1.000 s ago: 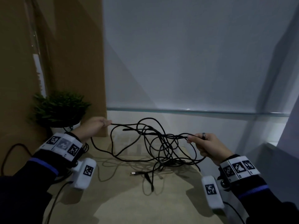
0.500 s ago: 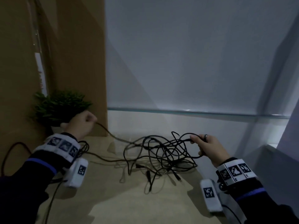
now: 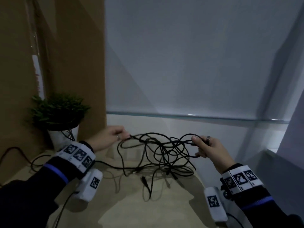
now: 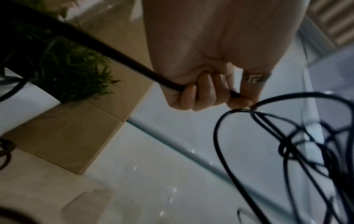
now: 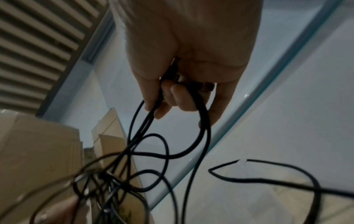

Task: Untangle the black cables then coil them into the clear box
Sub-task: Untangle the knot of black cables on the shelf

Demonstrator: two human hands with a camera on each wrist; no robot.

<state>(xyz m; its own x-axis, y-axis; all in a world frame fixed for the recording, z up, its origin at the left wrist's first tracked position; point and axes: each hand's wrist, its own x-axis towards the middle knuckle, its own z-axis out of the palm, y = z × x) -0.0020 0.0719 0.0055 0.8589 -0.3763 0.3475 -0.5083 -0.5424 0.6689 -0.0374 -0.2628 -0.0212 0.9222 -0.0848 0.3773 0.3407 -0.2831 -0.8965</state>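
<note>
Both my hands hold the black cables, lifted in a loose snarl over the table.

Head view: my left hand (image 3: 109, 138) pinches one strand near its end and my right hand (image 3: 209, 150) curls round several loops, with the black cables (image 3: 162, 155) sagging between them and plug ends trailing on the table (image 3: 125, 209), near the potted plant (image 3: 57, 112). I see no clear box here. Left wrist view: fingers (image 4: 191, 97) close on a single cord, which bends limply, so I judge it light and soft. Right wrist view: fingers (image 5: 178, 97) clamp a bunch of strands; I'd judge the smooth jacket slippery, so the better hold is near a plug, feeding one end out of the knot.
</note>
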